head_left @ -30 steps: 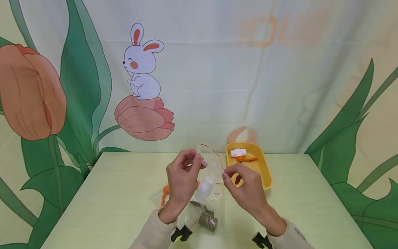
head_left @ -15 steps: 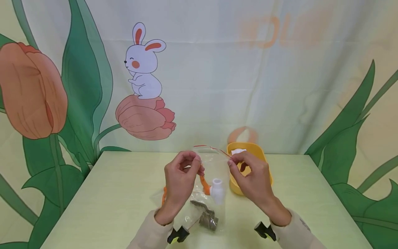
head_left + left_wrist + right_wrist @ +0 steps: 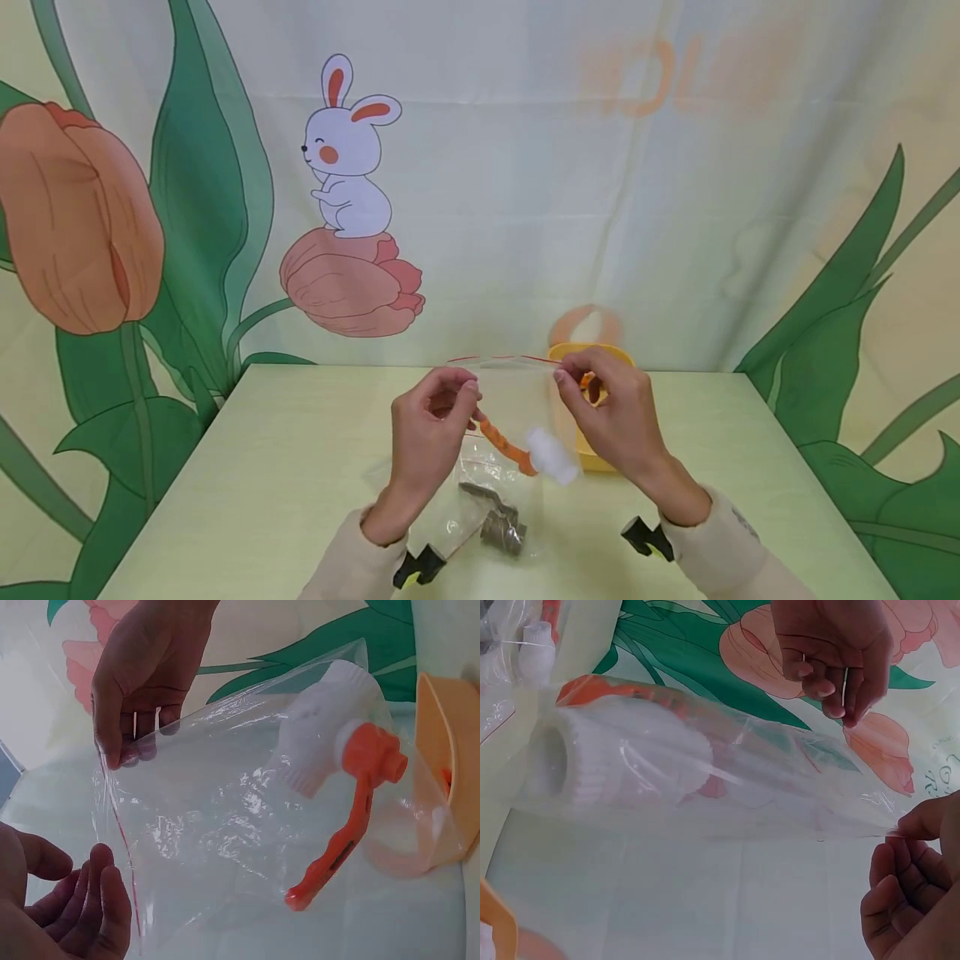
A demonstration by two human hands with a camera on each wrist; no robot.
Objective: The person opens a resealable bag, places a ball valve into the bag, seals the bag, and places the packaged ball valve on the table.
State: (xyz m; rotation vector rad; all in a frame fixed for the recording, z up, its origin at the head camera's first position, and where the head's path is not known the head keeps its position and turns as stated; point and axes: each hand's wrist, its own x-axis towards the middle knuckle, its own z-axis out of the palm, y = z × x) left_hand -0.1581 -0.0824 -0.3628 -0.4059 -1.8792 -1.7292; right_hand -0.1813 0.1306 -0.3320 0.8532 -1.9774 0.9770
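The pale yellow-green surface [image 3: 300, 467] runs back to a printed cloth backdrop [image 3: 510, 208], which fills the far side of the room. The cloth shows a white rabbit [image 3: 348, 167] sitting on a pink tulip [image 3: 348, 283], a large orange tulip [image 3: 82, 221] at the left edge, and green leaves [image 3: 832, 367] at the right. Faint orange marks [image 3: 645, 79] appear high on its right half, and soft vertical folds run down the fabric.

At the back of the surface, right of centre, stands a yellow tray [image 3: 433, 765], partly hidden by the right hand [image 3: 618, 412]; a bit of orange is visible inside. Nearer the person, more clear plastic bags [image 3: 450, 525] lie on the surface, with a grey fitting [image 3: 502, 532] in them.

Between the hands, a clear zip bag [image 3: 195, 825] hangs above the surface. In it is a white fitting [image 3: 322, 720] with an orange handle [image 3: 356, 825], lying toward the bottom of the bag. The right hand pinches the bag by its red-lined mouth, thumb against finger. The left hand [image 3: 431, 433] is just beside the other end of that mouth, fingers loosely bent, thumb apart from them, gripping nothing. Both arms wear light sleeves [image 3: 352, 558].
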